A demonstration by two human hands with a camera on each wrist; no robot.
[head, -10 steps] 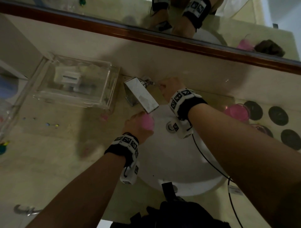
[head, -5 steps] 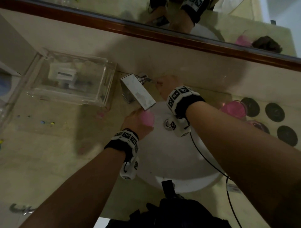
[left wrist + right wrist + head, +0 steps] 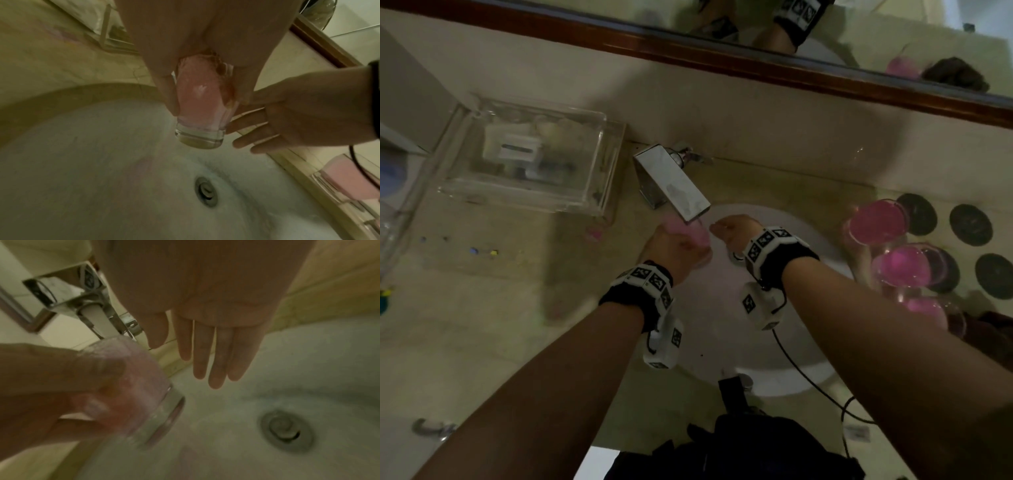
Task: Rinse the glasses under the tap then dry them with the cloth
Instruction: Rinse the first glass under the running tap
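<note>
Over the basin [image 3: 86, 162], the left hand [image 3: 674, 245] grips the wet glass [image 3: 202, 104] mid-wall: slippery, fragile, likely. The right hand [image 3: 207, 318] hovers, fingers straight.

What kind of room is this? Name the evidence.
Probably a bathroom vanity: a round white washbasin set in a beige stone counter, a square chrome tap over it, and a wood-framed wall mirror behind.

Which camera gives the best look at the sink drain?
The right wrist view: the drain sits close, unobstructed, its stopper visible. The left wrist view also shows it, smaller and at a slant. In the head view the right hand and wristband cover it.
</note>
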